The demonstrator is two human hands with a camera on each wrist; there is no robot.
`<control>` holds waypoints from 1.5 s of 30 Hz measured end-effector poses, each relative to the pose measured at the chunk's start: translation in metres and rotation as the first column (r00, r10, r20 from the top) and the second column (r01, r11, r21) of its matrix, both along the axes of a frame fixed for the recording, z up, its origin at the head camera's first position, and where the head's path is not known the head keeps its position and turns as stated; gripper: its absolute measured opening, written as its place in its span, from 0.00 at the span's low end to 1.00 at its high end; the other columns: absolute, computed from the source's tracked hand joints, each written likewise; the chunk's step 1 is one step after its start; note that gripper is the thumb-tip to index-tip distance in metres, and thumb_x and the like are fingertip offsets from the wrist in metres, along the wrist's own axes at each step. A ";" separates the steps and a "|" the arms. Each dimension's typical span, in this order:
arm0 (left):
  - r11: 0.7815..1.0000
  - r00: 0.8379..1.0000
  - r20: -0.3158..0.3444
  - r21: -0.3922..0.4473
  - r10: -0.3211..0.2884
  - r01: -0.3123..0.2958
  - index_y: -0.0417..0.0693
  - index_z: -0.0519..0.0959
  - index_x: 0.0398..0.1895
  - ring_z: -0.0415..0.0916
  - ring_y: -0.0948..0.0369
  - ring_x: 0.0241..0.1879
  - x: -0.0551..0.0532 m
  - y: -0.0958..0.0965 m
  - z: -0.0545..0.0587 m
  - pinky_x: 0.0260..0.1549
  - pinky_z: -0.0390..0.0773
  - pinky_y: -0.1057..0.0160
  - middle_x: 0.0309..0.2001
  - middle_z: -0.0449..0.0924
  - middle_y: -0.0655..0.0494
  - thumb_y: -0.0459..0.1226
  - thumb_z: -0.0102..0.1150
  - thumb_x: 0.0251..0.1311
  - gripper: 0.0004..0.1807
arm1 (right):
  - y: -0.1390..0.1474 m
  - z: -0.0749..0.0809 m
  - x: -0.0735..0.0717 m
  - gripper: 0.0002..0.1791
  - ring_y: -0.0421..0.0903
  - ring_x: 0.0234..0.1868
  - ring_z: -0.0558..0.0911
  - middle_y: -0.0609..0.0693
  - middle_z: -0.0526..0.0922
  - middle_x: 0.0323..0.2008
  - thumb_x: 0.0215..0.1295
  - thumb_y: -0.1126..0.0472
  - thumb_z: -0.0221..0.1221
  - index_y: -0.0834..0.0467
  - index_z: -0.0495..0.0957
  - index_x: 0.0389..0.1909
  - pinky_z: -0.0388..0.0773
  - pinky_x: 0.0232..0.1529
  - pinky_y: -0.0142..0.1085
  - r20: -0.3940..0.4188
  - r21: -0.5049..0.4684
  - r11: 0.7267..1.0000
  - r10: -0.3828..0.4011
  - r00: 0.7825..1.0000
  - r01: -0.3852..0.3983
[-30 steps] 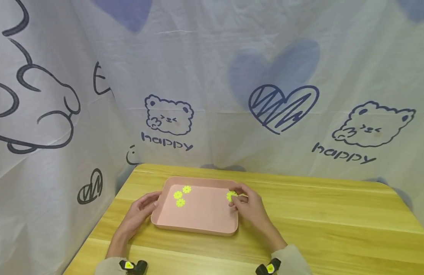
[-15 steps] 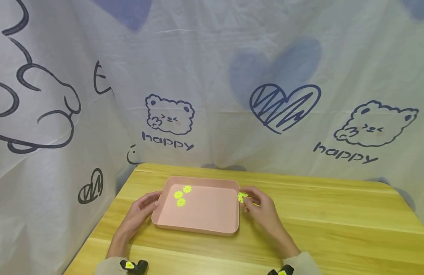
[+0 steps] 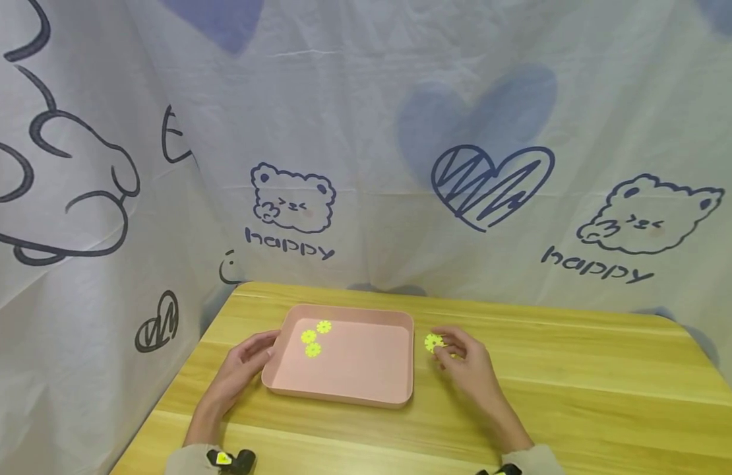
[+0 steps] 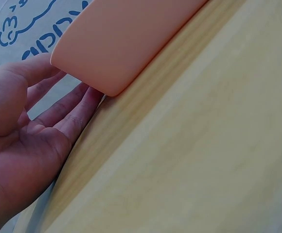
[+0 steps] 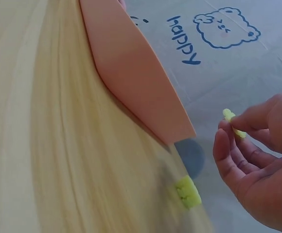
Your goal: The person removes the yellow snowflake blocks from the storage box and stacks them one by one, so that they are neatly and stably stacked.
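Note:
A shallow pink tray (image 3: pixel 348 363) lies on the table, with three bright yellow snowflake discs (image 3: pixel 312 349) on its left part. At its left end, my left hand (image 3: pixel 241 366) holds the tray, thumb at the rim and fingers against the lower side (image 4: pixel 82 53). To the right of the tray, my right hand (image 3: pixel 469 366) pinches another yellow snowflake disc (image 3: pixel 433 342) between thumb and forefinger. The right wrist view shows that disc (image 5: pixel 234 124) almost edge-on. Below it on the table sits a thick, notched yellow-green piece (image 5: pixel 187 192), hidden behind my hand in the head view.
The wooden table (image 3: pixel 579 389) extends well to the right of the tray. A pale curtain (image 3: pixel 366 132) printed with bears and hearts hangs behind the table and along its left side. A black strap device (image 3: pixel 231 460) sits at the left wrist.
My right hand has moved right with its snowflake disc, from over the tray's right end to beyond the rim. The left hand and tray stay in place.

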State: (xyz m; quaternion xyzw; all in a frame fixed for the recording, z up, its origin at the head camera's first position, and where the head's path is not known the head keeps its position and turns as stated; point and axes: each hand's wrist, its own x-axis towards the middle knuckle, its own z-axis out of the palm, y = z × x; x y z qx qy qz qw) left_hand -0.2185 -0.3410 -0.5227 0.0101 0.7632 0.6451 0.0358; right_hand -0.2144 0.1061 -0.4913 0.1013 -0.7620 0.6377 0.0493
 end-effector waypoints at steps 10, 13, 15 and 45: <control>1.000 1.000 0.001 -0.006 -0.003 0.003 0.38 0.68 0.73 0.74 0.68 0.61 0.003 -0.001 0.002 0.57 0.75 0.72 0.71 0.69 0.38 0.41 0.60 0.74 0.29 | 0.007 -0.002 -0.001 0.23 0.53 0.46 0.84 0.62 0.83 0.54 0.60 0.79 0.66 0.67 0.80 0.58 0.85 0.43 0.34 -0.059 0.072 0.997 -0.013 0.998 0.017; 1.000 1.000 -0.004 -0.006 -0.003 0.003 0.38 0.68 0.73 0.74 0.67 0.61 0.003 -0.001 0.002 0.57 0.75 0.72 0.71 0.69 0.38 0.41 0.60 0.74 0.29 | 0.009 -0.003 -0.001 0.23 0.54 0.47 0.83 0.62 0.84 0.53 0.60 0.79 0.66 0.66 0.80 0.57 0.84 0.49 0.40 -0.083 0.087 0.996 -0.013 0.996 0.020; 1.000 1.000 -0.004 -0.002 -0.004 0.004 0.39 0.69 0.72 0.74 0.67 0.61 0.003 -0.001 0.001 0.57 0.75 0.71 0.71 0.69 0.39 0.41 0.60 0.74 0.28 | 0.010 -0.003 -0.001 0.23 0.55 0.47 0.83 0.61 0.84 0.53 0.60 0.79 0.66 0.66 0.80 0.57 0.84 0.51 0.41 -0.083 0.090 0.996 -0.015 0.996 0.022; 1.000 1.000 -0.006 -0.009 -0.006 0.006 0.41 0.69 0.72 0.74 0.68 0.61 0.000 -0.002 0.000 0.57 0.75 0.72 0.71 0.70 0.41 0.41 0.60 0.74 0.28 | 0.036 -0.028 -0.016 0.20 0.51 0.42 0.75 0.55 0.75 0.40 0.59 0.75 0.67 0.64 0.82 0.53 0.75 0.34 0.29 -0.072 0.273 0.958 -0.069 0.995 0.087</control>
